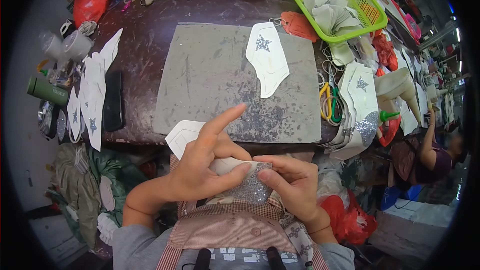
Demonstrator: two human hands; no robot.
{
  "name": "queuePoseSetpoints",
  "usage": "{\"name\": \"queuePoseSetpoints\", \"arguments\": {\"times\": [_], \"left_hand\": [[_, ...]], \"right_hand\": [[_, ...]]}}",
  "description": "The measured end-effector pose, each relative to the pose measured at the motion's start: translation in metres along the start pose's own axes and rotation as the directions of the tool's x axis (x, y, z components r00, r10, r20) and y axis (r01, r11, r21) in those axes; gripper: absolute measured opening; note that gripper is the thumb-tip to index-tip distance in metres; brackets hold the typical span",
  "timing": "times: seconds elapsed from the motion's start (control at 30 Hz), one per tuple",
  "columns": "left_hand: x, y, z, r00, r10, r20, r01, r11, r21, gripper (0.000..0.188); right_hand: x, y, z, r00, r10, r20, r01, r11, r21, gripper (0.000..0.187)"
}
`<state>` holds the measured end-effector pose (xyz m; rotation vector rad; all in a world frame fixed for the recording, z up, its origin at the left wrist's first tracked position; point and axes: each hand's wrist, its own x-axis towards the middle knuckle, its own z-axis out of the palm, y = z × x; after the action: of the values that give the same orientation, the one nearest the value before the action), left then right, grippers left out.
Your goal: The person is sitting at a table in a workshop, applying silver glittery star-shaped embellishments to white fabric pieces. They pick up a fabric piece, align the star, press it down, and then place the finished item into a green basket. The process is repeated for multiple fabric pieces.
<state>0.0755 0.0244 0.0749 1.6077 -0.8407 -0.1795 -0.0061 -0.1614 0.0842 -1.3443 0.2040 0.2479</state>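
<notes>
Close to my body, I hold a white shoe upper piece with a silver glitter patch (pixel 251 189) in both hands. My left hand (pixel 202 167) pinches it between thumb and bent fingers, with the index finger pointing up and away. At the glitter end, my right hand (pixel 294 182) grips the edge between thumb and fingers. The white end of the piece (pixel 183 135) sticks out past my left hand, which covers its middle. Beyond my hands, another white upper piece with a glitter star (pixel 270 60) lies flat on the grey board (pixel 210 80).
Right of the board are yellow- and green-handled scissors (pixel 330 102) and stacked glitter uppers (pixel 357 105). A lime green basket (pixel 345 35) of cut pieces stands far right. More white pieces (pixel 93 87), a black case (pixel 113 101) and a green bottle (pixel 47 90) are left. A person (pixel 432 157) sits at right.
</notes>
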Motion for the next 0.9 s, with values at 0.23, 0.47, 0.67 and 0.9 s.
{"name": "queuePoseSetpoints", "arguments": {"times": [0.23,0.47,0.67,0.9], "left_hand": [[0.0,0.006,-0.009,0.997,0.057,0.045,-0.063,0.986,0.155,0.072],[-0.026,-0.004,-0.023,0.873,0.465,-0.143,-0.177,0.578,0.796,0.044],[-0.103,-0.035,0.043,0.857,-0.343,-0.385,0.295,0.938,-0.18,0.03],[-0.088,-0.011,0.031,0.793,-0.603,-0.09,0.575,0.788,-0.22,0.015]], "right_hand": [[0.012,-0.006,-0.001,0.993,0.0,0.118,0.002,1.0,-0.018,0.023],[0.04,0.033,-0.006,0.957,-0.075,0.28,-0.092,0.837,0.539,0.018],[0.011,0.081,0.001,0.991,0.017,0.13,-0.095,0.778,0.62,0.019],[0.004,0.069,-0.013,0.974,0.171,0.146,-0.184,0.98,0.08,0.02]]}}
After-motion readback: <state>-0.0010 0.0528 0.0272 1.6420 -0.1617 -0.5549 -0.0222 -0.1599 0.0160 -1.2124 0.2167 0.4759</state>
